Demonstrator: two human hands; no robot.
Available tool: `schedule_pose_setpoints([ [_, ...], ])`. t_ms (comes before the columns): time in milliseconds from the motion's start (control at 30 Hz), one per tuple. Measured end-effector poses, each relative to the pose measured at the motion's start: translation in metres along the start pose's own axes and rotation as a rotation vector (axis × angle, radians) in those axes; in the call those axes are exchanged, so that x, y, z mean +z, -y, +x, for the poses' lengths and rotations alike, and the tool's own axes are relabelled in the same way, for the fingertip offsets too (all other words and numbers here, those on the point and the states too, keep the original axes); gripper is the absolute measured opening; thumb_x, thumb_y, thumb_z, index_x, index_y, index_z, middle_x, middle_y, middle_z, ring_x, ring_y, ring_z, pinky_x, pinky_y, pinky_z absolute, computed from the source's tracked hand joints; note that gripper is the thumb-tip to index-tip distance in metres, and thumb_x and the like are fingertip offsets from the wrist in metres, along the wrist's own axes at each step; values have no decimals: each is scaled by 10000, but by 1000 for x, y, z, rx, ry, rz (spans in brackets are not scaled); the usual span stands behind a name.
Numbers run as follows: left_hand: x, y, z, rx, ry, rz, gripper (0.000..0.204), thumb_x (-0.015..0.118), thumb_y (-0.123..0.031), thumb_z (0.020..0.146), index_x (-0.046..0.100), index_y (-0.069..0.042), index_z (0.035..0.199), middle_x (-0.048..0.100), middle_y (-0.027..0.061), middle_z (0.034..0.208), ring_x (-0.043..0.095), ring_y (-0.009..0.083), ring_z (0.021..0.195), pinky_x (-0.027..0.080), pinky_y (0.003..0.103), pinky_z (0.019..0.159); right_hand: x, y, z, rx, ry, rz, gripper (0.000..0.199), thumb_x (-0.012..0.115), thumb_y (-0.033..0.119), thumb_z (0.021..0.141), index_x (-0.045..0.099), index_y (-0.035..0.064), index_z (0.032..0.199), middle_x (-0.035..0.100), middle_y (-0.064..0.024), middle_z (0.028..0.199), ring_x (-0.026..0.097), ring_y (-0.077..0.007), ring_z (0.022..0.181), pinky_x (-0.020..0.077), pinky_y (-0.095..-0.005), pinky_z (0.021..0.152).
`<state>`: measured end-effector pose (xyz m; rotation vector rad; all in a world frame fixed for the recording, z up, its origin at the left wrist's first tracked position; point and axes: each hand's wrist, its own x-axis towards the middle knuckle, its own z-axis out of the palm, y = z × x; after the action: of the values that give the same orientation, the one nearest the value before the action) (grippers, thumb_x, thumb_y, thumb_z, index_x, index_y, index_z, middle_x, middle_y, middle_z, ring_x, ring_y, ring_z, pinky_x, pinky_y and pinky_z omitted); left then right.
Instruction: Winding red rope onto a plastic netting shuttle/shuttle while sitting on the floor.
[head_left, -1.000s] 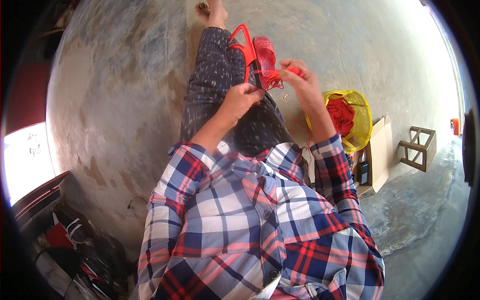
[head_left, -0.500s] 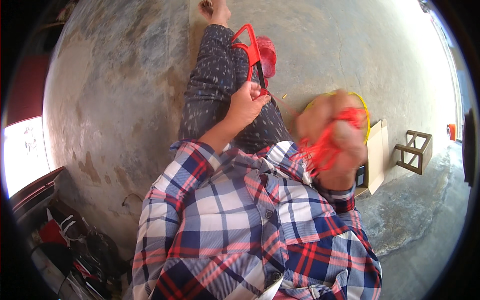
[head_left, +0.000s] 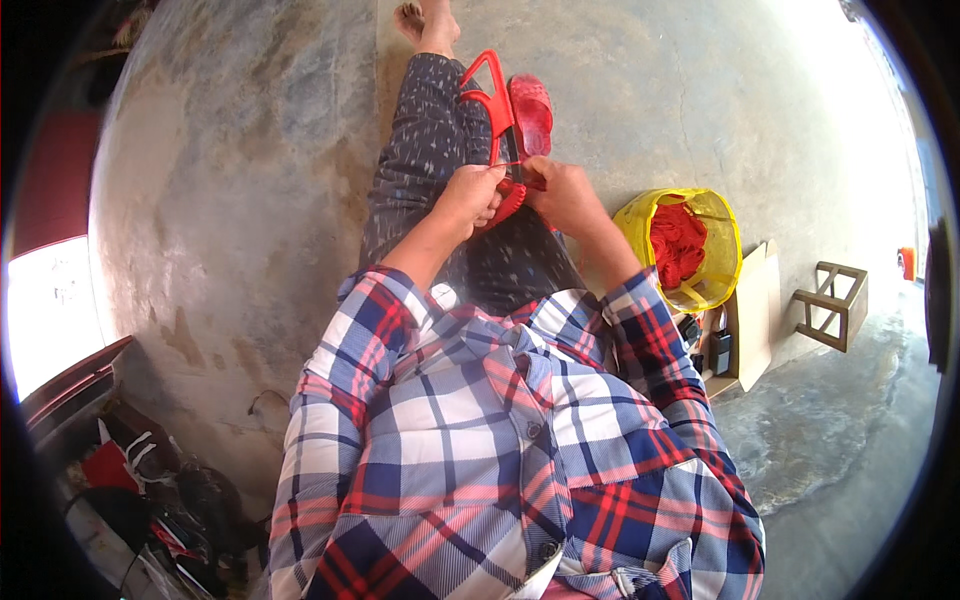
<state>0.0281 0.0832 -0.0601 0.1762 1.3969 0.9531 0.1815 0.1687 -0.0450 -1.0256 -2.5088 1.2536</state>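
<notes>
A red plastic frame (head_left: 492, 103) with looped ends and a dark strip lies lengthwise over my trouser legs. My left hand (head_left: 470, 198) is closed at its lower left side, with thumb and finger pinching a thin red cord (head_left: 511, 163). Facing it, my right hand (head_left: 562, 192) is closed on the cord's other side, its fingertips partly hidden. The cord crosses the dark strip between both hands. Just below, a curved red piece with a ridged edge (head_left: 512, 203) shows between my hands; whether it belongs to the frame I cannot tell.
To the right stands a yellow-rimmed basket (head_left: 738, 235) with a red tangled heap (head_left: 677, 243) inside. Beside it are an open cardboard box (head_left: 755, 320) and a small wooden stool (head_left: 832, 305). A red slipper (head_left: 531, 115) lies past my hands. Dark clutter (head_left: 170, 500) fills the lower left.
My right hand, blurred over the basket with red strands around it, has moved left to meet my left hand at the frame. The basket and its red heap are now uncovered.
</notes>
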Motion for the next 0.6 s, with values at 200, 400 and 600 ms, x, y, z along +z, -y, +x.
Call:
schedule_pose_setpoints([
  [200,-2,-13,-3,340,-165,92,161,526,-212,952,596,-67,946,454,-64,590,324,22,408,214,204,361,15,-18,0,16,-194,539,238,698,78,760,641,10,981,648,-148,956,654,-234,867,510,-337,756],
  [400,21,-38,-29,161,12,-224,138,544,-198,930,570,-85,855,465,-45,618,338,15,420,202,187,358,-10,1,2,-324,-348,242,217,698,156,835,662,23,1002,655,-94,985,632,-185,907,497,-324,809],
  [600,10,-16,-13,155,-10,19,208,544,-279,931,554,-88,850,585,42,721,440,71,442,278,199,374,-91,-11,-22,-56,-456,1623,247,502,309,981,543,67,1012,616,-40,871,600,-158,754,484,-361,667],
])
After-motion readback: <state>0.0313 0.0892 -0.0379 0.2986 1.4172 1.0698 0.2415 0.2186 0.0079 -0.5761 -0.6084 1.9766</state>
